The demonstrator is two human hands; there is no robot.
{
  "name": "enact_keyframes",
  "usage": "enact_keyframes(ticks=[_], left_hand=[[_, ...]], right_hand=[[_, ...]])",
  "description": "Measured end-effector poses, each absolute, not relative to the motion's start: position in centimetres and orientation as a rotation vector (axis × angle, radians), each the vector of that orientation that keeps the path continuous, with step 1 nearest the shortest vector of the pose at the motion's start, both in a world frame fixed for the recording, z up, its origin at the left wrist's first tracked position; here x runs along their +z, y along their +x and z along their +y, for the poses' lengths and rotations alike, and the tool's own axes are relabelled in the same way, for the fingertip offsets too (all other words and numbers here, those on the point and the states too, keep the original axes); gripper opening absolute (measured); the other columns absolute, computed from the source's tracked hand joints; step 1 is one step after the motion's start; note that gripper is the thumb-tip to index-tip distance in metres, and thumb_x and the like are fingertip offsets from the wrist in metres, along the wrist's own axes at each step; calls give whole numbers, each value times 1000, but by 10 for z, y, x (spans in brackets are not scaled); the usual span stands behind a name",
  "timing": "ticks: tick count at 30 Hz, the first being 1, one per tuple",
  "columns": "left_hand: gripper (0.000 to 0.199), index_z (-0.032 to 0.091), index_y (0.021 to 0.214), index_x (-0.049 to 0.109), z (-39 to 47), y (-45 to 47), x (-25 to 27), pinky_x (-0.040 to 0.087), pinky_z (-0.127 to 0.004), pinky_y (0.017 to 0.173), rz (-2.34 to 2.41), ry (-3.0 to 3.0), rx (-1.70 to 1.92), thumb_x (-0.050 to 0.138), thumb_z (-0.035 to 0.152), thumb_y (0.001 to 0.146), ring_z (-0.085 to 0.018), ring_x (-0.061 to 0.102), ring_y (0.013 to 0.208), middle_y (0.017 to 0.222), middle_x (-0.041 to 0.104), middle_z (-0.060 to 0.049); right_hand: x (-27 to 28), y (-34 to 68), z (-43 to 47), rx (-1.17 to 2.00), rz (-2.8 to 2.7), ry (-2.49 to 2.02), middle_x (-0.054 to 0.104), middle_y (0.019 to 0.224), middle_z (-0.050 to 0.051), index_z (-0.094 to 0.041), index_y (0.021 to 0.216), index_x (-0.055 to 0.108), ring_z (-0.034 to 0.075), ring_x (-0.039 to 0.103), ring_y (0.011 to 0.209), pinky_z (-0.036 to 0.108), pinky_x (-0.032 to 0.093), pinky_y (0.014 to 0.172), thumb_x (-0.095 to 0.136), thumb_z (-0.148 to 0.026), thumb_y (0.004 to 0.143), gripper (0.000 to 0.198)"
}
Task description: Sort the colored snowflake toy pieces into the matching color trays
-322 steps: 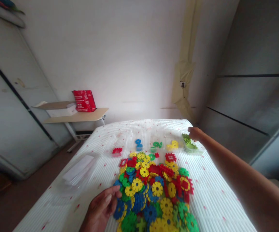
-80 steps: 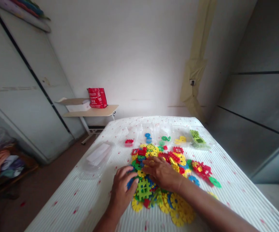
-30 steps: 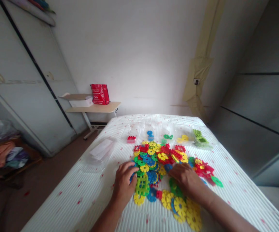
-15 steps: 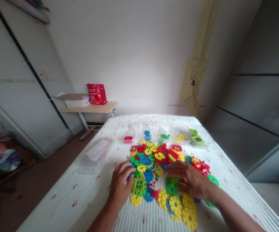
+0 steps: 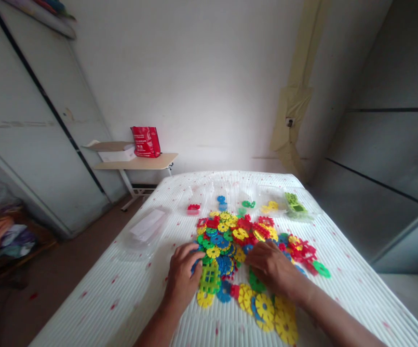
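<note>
A heap of flat plastic building pieces [image 5: 223, 243], notched discs and square grids in red, yellow, green and blue, lies on the white ribbed cover. Against its left edge rests my left hand [image 5: 185, 274], fingers curved and thumb apart, with blue pieces beside the fingertips. A light-green window-like square [image 5: 209, 278] is just right of the thumb. On the heap's right side, my right hand [image 5: 272, 267] points down with its fingers bunched together; whatever is between the fingertips is hidden. Below it are a green piece [image 5: 256, 283] and several yellow discs [image 5: 264, 307].
Clear plastic containers along the far side hold red [image 5: 193, 208], blue [image 5: 222, 203], green [image 5: 248, 204], yellow [image 5: 272, 206] and light-green pieces [image 5: 295, 202]. A clear tray with white paper [image 5: 148, 225] stands left. Behind, a small table [image 5: 143, 163] carries a red bag [image 5: 146, 142].
My right hand has moved a little left over the heap, and its fingers have drawn together. The left hand stays at the heap's left edge.
</note>
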State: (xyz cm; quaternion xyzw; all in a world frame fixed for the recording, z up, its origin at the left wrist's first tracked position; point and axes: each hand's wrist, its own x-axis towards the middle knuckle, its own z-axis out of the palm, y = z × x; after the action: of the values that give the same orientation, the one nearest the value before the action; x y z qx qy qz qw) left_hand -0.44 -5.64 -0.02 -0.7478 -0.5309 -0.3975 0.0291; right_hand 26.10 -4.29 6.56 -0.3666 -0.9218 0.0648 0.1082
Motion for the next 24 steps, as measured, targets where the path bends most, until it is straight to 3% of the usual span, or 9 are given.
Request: enact_keyframes(ticks=[7, 15, 20, 24], left_hand=[[15, 21, 87, 66, -59, -2, 5, 44, -40, 86, -1634, -2362, -1133, 58, 23, 75, -23, 52, 99, 102, 59, -7], [17, 21, 83, 66, -57, -3, 2, 44, -39, 85, -1704, -2300, -1162, 52, 15, 75, -22, 53, 98, 100, 60, -6], [21, 21, 82, 66, -56, -7, 1, 44, -38, 85, -1803, -2241, -1228, 48, 12, 77, -21, 54, 96, 99, 61, -6], [22, 21, 81, 66, -54, -11, 1, 45, -38, 84, -1885, -2169, -1307, 47, 11, 76, -20, 55, 93, 95, 62, -6]], right_hand=[[43, 234, -40, 50, -2692, -1201, 51, 126, 8, -26, 110, 59, 23, 45, 107, 39, 32, 89, 38, -22, 91, 29], [51, 250, -36, -15, -2621, -1324, 62, 93, 7, -19, 76, 63, 21, 51, 93, 33, 36, 80, 46, -16, 85, 19], [61, 233, -47, 115, -2619, -1085, 62, 87, 5, -20, 87, 61, 18, 51, 86, 30, 37, 77, 44, -15, 86, 18], [57, 205, -58, 186, -2703, -838, 61, 108, 6, -22, 107, 57, 19, 50, 97, 33, 34, 85, 50, -29, 86, 23]])
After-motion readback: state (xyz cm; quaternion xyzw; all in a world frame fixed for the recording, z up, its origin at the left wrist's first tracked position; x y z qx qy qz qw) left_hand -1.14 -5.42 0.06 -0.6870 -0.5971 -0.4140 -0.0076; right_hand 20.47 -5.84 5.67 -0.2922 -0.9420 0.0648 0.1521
